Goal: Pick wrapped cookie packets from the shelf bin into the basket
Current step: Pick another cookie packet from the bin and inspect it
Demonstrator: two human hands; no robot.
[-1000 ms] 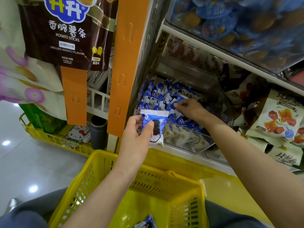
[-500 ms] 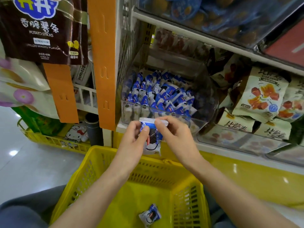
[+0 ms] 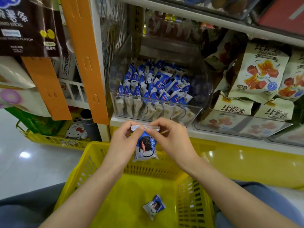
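At the far left a dark bag of potato sticks hangs above an orange display strip. The left hand pinches the left end of the crimped top seal of a wrapped cookie packet, thumb and fingertips closed on it. The packet hangs upright between both hands, above the far rim of the yellow basket and just in front of the shelf edge. The right hand pinches the right end of the same seal. Down on the basket floor a second packet lies tilted, near the right wall. Behind the hands, the clear shelf bin holds many blue-and-white cookie packets standing in rows. To its right, pale snack bags with red and orange pictures lean in the neighbouring bin.
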